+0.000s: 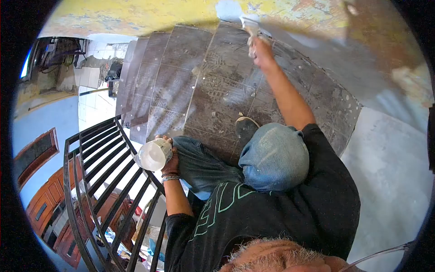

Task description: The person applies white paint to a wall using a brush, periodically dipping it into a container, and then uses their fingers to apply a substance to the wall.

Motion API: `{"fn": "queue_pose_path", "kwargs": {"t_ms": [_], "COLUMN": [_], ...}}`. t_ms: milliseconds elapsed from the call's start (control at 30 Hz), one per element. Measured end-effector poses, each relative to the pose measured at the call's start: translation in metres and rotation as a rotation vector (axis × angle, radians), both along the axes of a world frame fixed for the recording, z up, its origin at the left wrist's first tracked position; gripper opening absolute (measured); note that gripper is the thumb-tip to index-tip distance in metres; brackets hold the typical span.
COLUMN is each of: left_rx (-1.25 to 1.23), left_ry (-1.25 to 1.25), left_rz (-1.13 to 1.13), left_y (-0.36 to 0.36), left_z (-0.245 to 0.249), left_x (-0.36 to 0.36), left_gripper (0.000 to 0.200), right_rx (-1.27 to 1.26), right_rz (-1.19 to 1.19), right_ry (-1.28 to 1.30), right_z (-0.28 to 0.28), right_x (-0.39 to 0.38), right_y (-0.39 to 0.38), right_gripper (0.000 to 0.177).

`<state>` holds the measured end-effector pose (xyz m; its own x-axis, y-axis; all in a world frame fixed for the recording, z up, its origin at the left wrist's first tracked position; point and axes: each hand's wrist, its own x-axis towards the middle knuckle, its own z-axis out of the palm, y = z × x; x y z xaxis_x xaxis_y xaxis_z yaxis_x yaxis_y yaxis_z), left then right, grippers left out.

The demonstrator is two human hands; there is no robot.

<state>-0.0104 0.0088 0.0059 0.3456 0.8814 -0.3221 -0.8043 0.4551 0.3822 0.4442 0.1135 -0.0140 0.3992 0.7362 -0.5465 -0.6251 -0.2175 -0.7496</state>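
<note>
Stretched out ahead, my right hand [261, 51] is closed round the handle of a paintbrush [250, 26]. The brush's pale bristles meet the base of the yellow, patchy wall [181, 17], next to a whitish painted patch [230, 10]. My left hand [171, 158] wraps round a translucent plastic tub [154, 155] near my left knee, its open top facing up with white inside. A bracelet circles the left wrist. Beneath the right arm lies the brown tiled stair landing [226, 77], dusty and speckled with white.
A black metal railing [106, 181] runs along my left side, close to the tub. Dark steps [156, 77] descend to the left toward a white tiled floor [97, 106]. A grey-white wall [389, 158] stands on the right. Wooden doors [45, 204] show far below.
</note>
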Motion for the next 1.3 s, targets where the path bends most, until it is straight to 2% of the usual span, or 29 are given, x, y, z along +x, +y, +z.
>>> {"fn": "queue_pose_path", "kwargs": {"t_ms": [67,133,233,300,367,433,533,600,667,800,867,900,967,1033,1100,1133,1200,1300], "left_rx": [-0.014,-0.028,-0.024,-0.09,-0.088,-0.095,-0.054,-0.042,-0.053,-0.021,-0.042,-0.066,-0.064,-0.066,-0.021,-0.023,-0.065,-0.045], "left_ry": [-0.036,-0.077,-0.012,-0.027,-0.019,-0.004,-0.007,0.02,0.011,-0.019,-0.032,-0.041,-0.036,-0.034,0.204,0.206,0.048,-0.113], "left_rz": [0.003,0.009,0.029,0.08,0.082,0.081,0.061,0.062,0.064,0.07,0.069,0.063,0.058,0.054,0.055,0.057,0.056,0.041], "left_y": [0.002,0.003,-0.001,0.001,0.002,0.001,-0.001,-0.001,0.0,0.0,0.0,0.001,0.001,0.001,-0.003,-0.002,0.0,0.002], "left_z": [0.003,0.003,0.007,0.012,0.016,0.016,0.006,0.001,0.003,0.008,0.01,0.011,0.017,0.017,0.01,0.014,0.021,0.008], "left_x": [0.0,0.004,0.003,0.008,0.013,0.011,0.004,0.0,0.001,0.008,0.009,0.009,0.011,0.01,0.004,0.005,0.012,0.009], "left_gripper": [0.046,0.047,0.046,0.049,0.05,0.05,0.051,0.05,0.05,0.05,0.05,0.049,0.049,0.048,0.048,0.048,0.049,0.05], "right_rx": [0.046,0.26,0.37,0.288,0.077,0.055,0.019,0.013,0.228,0.327,0.151,0.156,-0.004,-0.004,0.054,0.052,0.299,0.377], "right_rz": [0.005,-0.077,-0.046,-0.086,0.017,0.031,0.09,0.137,0.096,0.044,0.046,0.045,0.104,0.088,0.065,0.067,-0.006,0.04], "right_ry": [-0.059,-0.056,-0.112,-0.114,-0.047,-0.033,-0.035,-0.046,0.058,0.011,0.008,0.012,0.066,0.033,-0.088,-0.085,-0.13,-0.184], "right_z": [0.022,0.071,0.115,0.108,0.079,0.039,0.016,0.022,0.052,0.096,0.085,0.069,0.028,0.013,0.007,0.018,0.062,0.095], "right_x": [0.004,-0.016,-0.03,-0.044,-0.057,-0.06,-0.033,-0.026,-0.021,-0.056,-0.08,-0.082,-0.079,-0.071,-0.062,-0.062,-0.059,-0.068], "right_y": [0.007,0.007,-0.011,-0.021,-0.026,-0.017,0.014,0.026,0.038,0.002,-0.007,-0.005,0.007,0.028,0.047,0.048,0.046,0.003], "right_gripper": [0.01,0.014,0.014,0.014,0.009,0.009,0.009,0.01,0.01,0.009,0.008,0.008,0.008,0.01,0.01,0.01,0.01,0.011]}}
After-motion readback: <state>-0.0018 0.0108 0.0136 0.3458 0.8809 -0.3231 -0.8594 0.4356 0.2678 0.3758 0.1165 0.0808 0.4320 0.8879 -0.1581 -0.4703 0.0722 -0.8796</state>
